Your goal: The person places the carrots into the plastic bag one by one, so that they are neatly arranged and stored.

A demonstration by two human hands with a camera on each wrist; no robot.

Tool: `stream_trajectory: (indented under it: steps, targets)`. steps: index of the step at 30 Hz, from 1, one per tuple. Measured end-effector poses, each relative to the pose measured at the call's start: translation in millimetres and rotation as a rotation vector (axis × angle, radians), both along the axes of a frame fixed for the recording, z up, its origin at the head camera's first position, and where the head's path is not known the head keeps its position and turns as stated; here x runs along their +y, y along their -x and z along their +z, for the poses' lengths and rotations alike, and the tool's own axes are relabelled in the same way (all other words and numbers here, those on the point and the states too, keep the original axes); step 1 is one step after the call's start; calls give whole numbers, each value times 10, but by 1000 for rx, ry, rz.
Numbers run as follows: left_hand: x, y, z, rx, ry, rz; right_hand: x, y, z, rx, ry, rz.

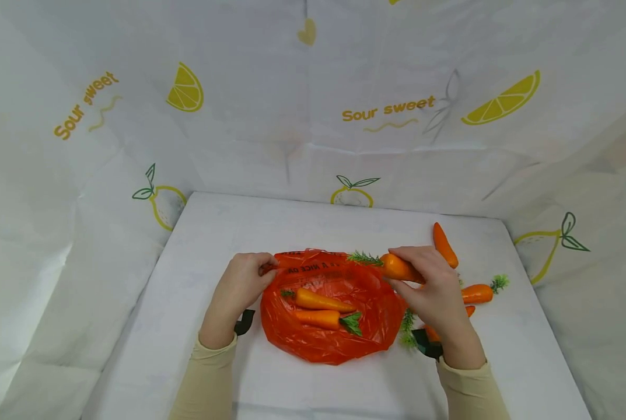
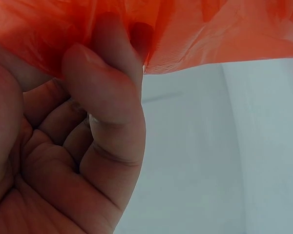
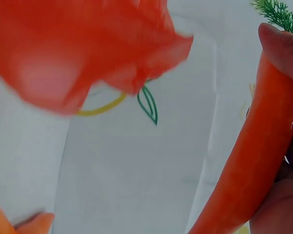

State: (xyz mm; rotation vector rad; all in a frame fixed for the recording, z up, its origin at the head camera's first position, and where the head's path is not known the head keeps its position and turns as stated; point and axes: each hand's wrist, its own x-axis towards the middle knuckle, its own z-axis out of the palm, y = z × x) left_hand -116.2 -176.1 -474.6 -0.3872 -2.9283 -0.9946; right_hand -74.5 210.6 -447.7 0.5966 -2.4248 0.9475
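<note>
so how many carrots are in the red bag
2 visible: one carrot toward the back, the other carrot just in front of it. Folds of the bag may hide more.

"Sour sweet" stands twice on the white backdrop (image 1: 260, 111), and a reversed "A NICE" on the red bag (image 1: 313, 347).

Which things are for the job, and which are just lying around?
For the job:
red bag, pinched by the left grip
carrot in the right grip
two carrots in the bag

Lying around:
loose carrots on the table, though maybe they're next
</note>
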Motion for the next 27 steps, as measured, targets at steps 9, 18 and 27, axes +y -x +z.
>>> stream_trajectory:
  steps: [9, 18, 27]
  targets:
    - [2, 3, -13, 17, -9, -6, -394, 36, -7, -67, 18, 89]
    - [-1, 0, -17, 8, -14, -9, -732, 76, -123, -103, 28, 169]
    - [-9, -2, -20, 11, -18, -14, -986, 90, -290, -166, 13, 234]
